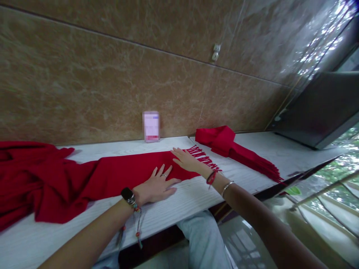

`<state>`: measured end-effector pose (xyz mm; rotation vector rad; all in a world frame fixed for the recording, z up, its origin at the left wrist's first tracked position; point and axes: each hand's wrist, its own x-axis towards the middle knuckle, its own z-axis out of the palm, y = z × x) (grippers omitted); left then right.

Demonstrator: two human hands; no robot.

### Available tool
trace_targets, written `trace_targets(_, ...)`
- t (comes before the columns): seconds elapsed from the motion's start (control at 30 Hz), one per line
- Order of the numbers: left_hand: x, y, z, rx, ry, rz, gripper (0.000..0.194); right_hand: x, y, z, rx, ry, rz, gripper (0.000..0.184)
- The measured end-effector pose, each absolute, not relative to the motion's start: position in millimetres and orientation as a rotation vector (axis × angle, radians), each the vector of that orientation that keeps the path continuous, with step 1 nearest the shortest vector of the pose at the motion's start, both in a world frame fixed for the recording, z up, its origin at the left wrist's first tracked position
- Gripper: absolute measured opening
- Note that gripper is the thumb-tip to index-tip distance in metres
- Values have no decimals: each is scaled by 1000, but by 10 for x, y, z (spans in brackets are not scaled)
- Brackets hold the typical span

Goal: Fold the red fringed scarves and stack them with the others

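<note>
A red scarf (117, 172) lies along the white table, spread flat toward its fringed end and bunched up at the left. My left hand (155, 185) rests on the scarf's near edge with fingers spread, a ring on one of them. Close to the fringe, my right hand (185, 160) lies flat across the scarf, palm down. Neither hand grips the cloth. To the right of the fringe sits another red scarf (228, 144), folded over on itself, its own fringe pointing toward the table's right front edge.
A phone-like card or screen (152, 127), blurred out, leans against the brown marbled wall (98, 86) behind the table (190, 198). A dark boxy object (319, 108) stands at the far right end, near a window with railings (325, 192). My legs are under the table's front edge.
</note>
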<state>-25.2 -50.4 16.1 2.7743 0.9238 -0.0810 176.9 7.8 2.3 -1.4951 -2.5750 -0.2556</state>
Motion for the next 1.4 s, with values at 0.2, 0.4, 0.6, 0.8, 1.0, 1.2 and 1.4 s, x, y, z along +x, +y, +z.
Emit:
trace_targets(0.2,-269,-513,121,2794,902,-54,45,1987,279,-186,-1646,-2567,-233,46)
trace_targets(0.4,-274,-503,226,2696,899,-38,52,2043,301,-131,-1711,-2460,-348,47)
trace_targets(0.6,-619,-297,284,2628,1358,96,56,1654,84,-165,-1441,-2524,-114,49)
trace_targets(0.8,-1165,-333,-14,2784,1470,51,48,1671,11,-228,-1437,-2587,-79,50)
trace_targets(1.0,-1281,-420,31,2867,1369,117,48,1677,23,-231,-1460,-2532,-32,49)
trace_targets(1.2,-1308,-588,360,2952,1138,103,41,1452,-158,100,-1025,-2609,66,44)
trace_targets(1.4,-1356,-664,444,2868,1122,78,46,1152,-369,381,-489,-2782,419,51)
